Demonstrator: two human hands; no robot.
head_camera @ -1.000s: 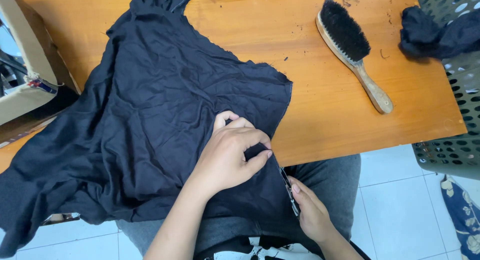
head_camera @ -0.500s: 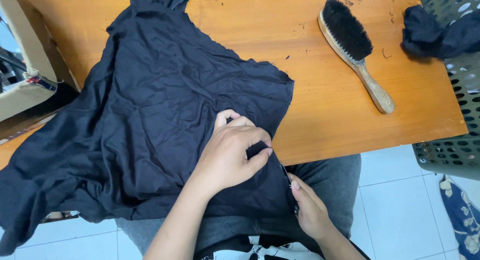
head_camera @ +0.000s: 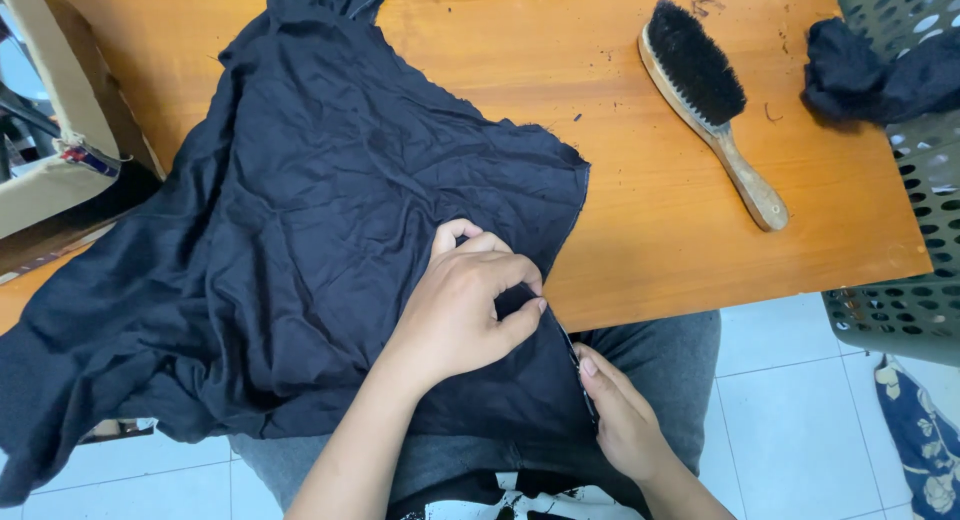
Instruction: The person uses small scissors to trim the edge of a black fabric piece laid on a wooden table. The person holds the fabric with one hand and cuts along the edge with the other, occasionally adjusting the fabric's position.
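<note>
Head view, one entry. Left hand: fingers curled, thumb and forefinger pinching a fold of the dark garment at the table edge; placement unchanged over the last second. Right hand: low over the lap, fingers closed along the garment's hanging hem, having slid slightly down it; a thin dark tool may lie under the fingers, cannot tell. Beyond the hands: wooden brush. Far right: grey perforated basket with dark cloth. The hem work appears ongoing.

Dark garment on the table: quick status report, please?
Left hand pinching dark garment at the table edge. Right hand gripping its hem below. Brush lies apart, nothing blocking.
</note>
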